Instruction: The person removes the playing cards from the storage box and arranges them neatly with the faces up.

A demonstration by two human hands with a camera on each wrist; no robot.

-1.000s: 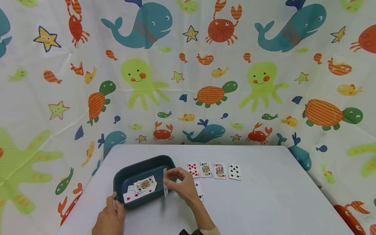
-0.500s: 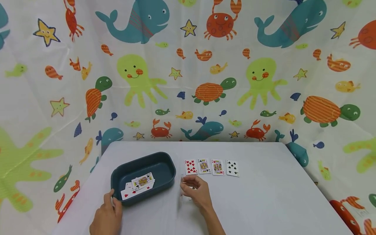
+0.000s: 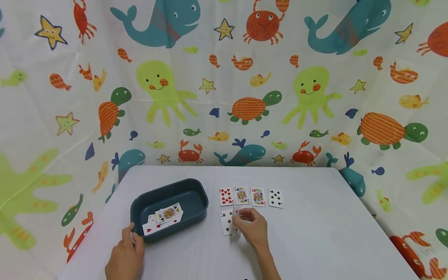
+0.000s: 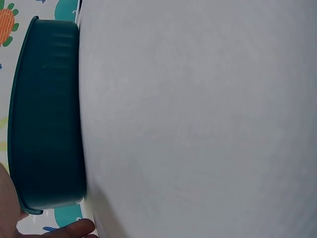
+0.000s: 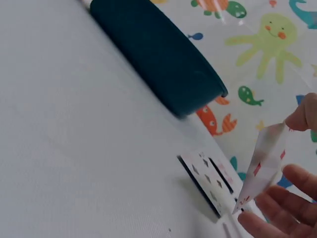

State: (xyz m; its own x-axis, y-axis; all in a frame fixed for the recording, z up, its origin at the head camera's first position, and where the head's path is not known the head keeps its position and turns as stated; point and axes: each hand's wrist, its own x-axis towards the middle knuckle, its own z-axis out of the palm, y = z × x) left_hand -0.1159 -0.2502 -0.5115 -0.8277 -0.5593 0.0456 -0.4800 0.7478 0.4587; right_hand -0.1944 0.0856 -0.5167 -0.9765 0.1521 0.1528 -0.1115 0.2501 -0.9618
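The right hand (image 3: 253, 227) is pinching a bent playing card (image 5: 265, 163) by its edges, lowering it beside the spade card (image 3: 226, 222) under the row of four cards (image 3: 250, 196); setting it flat seems next. The left hand (image 3: 125, 258) is gripping the dark tray (image 3: 196, 190) holding loose cards.

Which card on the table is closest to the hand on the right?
The spade card lying alone in front of the row of four. It lies right beside the right hand, which pinches another card; the row cards lie farther back.
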